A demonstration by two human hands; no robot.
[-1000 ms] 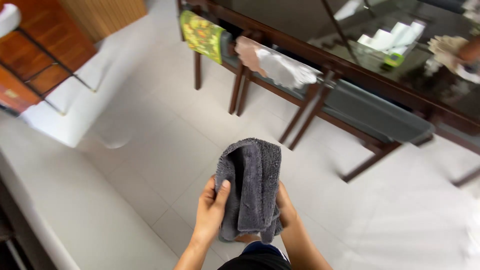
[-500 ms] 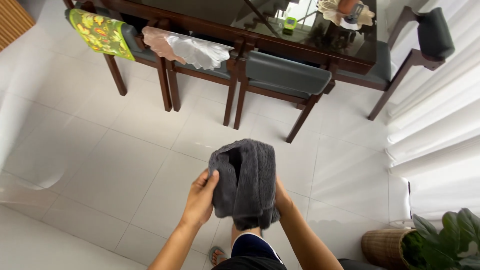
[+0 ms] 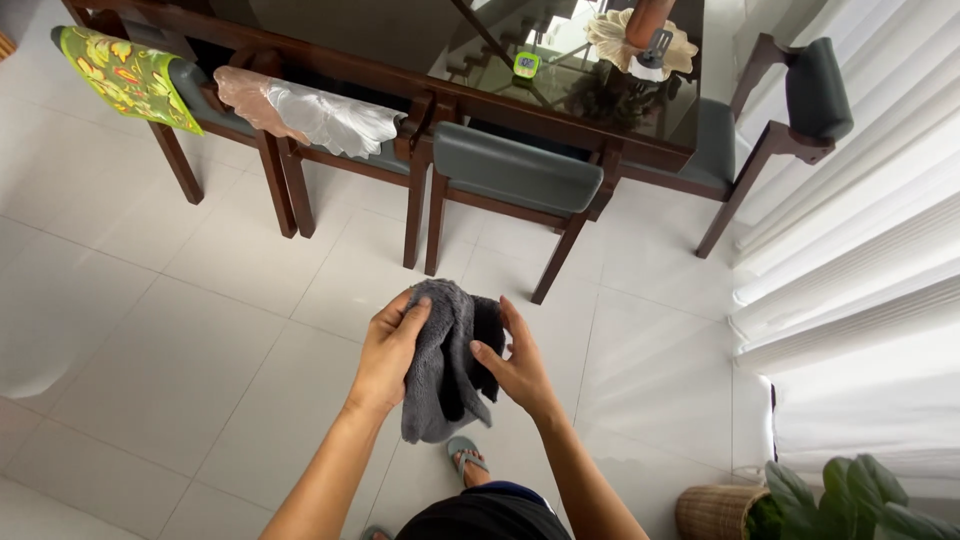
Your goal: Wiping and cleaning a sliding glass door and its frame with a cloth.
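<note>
1. The left hand (image 3: pixel 388 350) was raised in front of the body, forearm angled up from the lower edge of the view, with its fingers curled over the top of a grey cloth (image 3: pixel 447 362) and its thumb pressed on the near side, holding the fabric bunched.
2. The right hand (image 3: pixel 516 362) stood just beside it on the other side of the cloth, palm turned inward, fingers spread and only loosely bent; its thumb touched the fabric, but whether it truly gripped the cloth could not be told.
3. The cloth was held between the two hands above the floor (image 3: pixel 170 330), in front of the person's waist. It looked thick, soft and fleecy, folded on itself in rounded rolls, with one tail hanging below the left hand.
4. The floor was of large pale glossy tiles with thin joints.
5. Beyond the hands stood a dark wooden table (image 3: pixel 420 40) with a reflective glass top, and wooden chairs with grey padded seats; the nearest chair (image 3: pixel 515 175) was tucked under it.
6. A green patterned cloth (image 3: pixel 125 75) and a pale crumpled one (image 3: pixel 310 112) were draped over other chairs.
7. A sandalled foot (image 3: pixel 465 458) showed below the cloth, partly hidden by the dark clothing.
8. A woven basket (image 3: pixel 715 512) and a leafy plant (image 3: pixel 850 505) were cut off at the bottom edge; white curtains (image 3: pixel 860 300) filled the side.
</note>
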